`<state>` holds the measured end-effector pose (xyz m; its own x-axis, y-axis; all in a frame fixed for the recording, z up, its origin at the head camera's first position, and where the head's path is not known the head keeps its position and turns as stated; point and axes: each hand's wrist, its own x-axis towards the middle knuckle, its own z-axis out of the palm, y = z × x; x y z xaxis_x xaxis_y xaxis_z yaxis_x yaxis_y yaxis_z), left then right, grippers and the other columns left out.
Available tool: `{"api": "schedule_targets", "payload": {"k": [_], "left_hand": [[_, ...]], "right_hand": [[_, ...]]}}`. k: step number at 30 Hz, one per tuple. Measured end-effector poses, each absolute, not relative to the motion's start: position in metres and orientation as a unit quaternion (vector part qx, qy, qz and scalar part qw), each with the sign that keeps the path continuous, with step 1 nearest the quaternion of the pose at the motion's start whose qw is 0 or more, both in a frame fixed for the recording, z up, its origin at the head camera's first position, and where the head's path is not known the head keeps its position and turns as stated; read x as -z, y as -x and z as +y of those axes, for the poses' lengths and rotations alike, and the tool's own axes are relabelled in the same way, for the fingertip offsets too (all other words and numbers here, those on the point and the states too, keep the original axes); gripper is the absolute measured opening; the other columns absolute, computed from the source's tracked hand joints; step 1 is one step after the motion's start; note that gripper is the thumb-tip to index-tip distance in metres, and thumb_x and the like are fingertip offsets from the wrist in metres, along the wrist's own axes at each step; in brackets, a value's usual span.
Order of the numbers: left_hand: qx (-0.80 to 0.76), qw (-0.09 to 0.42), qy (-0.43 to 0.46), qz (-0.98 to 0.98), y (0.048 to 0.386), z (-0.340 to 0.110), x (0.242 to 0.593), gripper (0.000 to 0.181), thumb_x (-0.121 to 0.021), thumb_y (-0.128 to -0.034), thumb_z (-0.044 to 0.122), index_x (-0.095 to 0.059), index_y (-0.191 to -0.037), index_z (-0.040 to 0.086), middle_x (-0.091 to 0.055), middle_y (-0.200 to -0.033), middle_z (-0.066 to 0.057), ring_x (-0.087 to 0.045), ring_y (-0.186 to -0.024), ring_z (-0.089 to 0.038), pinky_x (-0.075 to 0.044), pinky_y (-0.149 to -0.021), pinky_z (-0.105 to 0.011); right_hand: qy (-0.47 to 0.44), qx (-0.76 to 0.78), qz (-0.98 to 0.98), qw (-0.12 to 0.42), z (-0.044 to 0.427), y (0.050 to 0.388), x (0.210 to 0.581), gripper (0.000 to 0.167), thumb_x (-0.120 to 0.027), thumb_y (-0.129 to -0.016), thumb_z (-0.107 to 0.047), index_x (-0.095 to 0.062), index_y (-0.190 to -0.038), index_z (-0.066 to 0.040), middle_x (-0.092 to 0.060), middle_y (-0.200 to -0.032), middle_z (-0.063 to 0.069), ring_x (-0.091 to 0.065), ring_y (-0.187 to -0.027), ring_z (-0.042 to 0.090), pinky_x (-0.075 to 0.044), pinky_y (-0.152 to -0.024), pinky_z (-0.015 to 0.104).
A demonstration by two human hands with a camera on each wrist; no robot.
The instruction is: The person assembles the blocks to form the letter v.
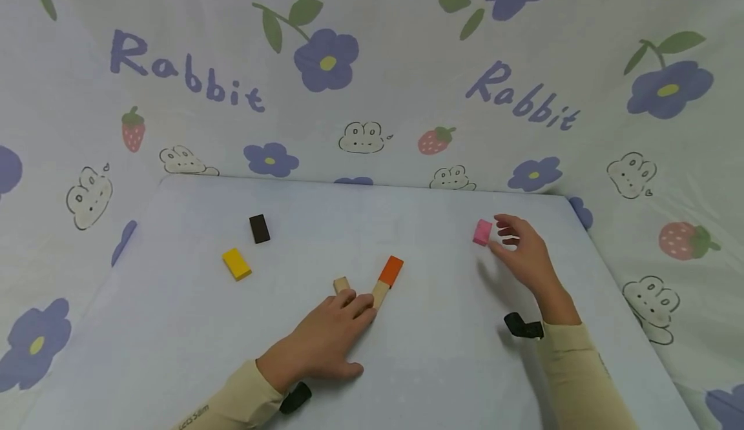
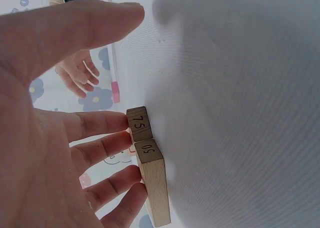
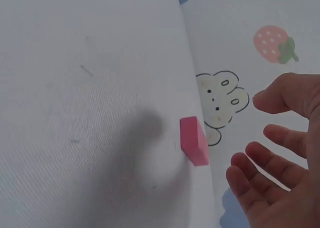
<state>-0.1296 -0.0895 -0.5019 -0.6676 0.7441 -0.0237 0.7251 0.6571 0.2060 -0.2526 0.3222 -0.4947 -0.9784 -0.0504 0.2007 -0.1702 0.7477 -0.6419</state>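
Lining up blks on the desk [image 1: 430, 352] looks to be the work in hand, approx. partway along IMO. Done so far: L wood [image 1: 341, 284] + R wood [image 1: 380, 293] lie around mid-desk, set at an angle to each other, near ends close together under L hand [image 1: 325, 339]; can't tell if those ends really touch. Orange blk [image 1: 392, 271] sits against R wood's far end, same slant, pointing twd the desk's far edge. No blk shows at L wood's far end.

Left over, judging by where they lie: 3 loose blks, none joined to the group. Pink blk [image 1: 482, 232] is twd the far R corner; black blk [image 1: 259, 228] is twd the far L corner; yellow blk [image 1: 237, 264] is near black blk, a bit closer to the L edge. I'd count all 3 as not yet added; whether all belong in the group, can't tell.

Hands: L hand isn't grasping anything, fingers fairly straight w/ tips against L wood + R wood, thumb spread off to the side. R hand [image 1: 526, 255] is released too, fingers loosely bent, just beside pink blk; R wrist view shows a gap btwn them, i.e. no grip.
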Motion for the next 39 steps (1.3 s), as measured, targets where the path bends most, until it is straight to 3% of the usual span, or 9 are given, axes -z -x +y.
{"api": "schedule_targets", "payload": {"k": [20,39], "left_hand": [[-0.091,0.058,-0.398,0.911,0.131,-0.088,0.503,0.080,-0.084,-0.0879,0.047,-0.057,-0.153,0.009,-0.047,-0.158,-0.007,-0.044,-0.138,-0.028,-0.044,-0.113,-0.048],[-0.088,0.057,-0.397,0.912,0.131,-0.087,0.504,0.078,-0.082,-0.0894,0.046,-0.057,-0.153,0.009,-0.047,-0.158,-0.006,-0.043,-0.138,-0.028,-0.043,-0.113,-0.048]], "right_hand": [[-0.044,-0.390,-0.920,0.009,0.343,0.275,0.505,0.067,-0.074,-0.100,-0.007,-0.044,-0.160,0.002,-0.052,-0.148,0.029,-0.053,-0.134,0.048,-0.042,-0.115,0.063],[-0.027,-0.337,-0.940,-0.046,0.346,0.297,0.513,0.073,-0.075,-0.100,-0.019,-0.042,-0.162,0.000,-0.051,-0.152,0.028,-0.052,-0.132,0.046,-0.048,-0.107,0.063]]}}
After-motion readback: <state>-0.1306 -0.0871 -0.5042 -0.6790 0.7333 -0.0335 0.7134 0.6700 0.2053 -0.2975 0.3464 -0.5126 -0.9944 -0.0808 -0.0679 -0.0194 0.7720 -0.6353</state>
